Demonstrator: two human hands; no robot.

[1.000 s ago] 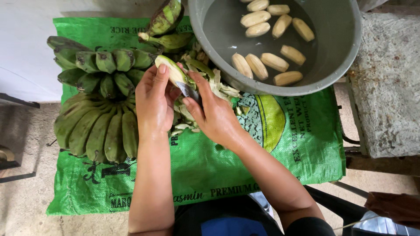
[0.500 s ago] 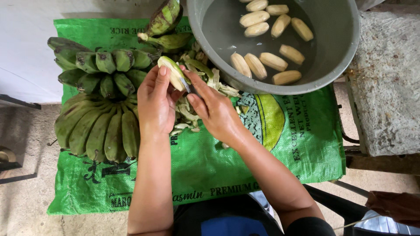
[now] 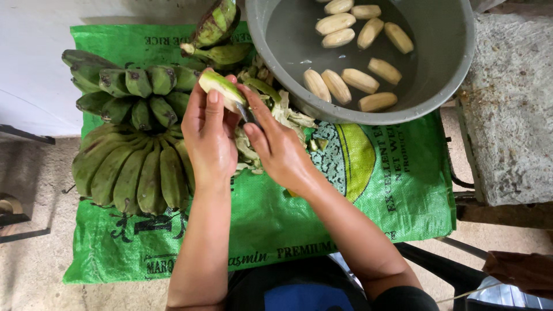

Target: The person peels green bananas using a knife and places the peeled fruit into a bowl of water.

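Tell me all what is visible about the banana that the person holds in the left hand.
The banana is small and unripe, with green peel left along one side and pale, cream flesh bared where the skin is cut away. It lies tilted, its tip pointing up and left, above the heap of peelings. The left hand has it in its grip, thumb pressed along it. The right hand holds a small dark blade against its lower end.

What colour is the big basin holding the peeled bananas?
The basin is grey; the head view shows it best.
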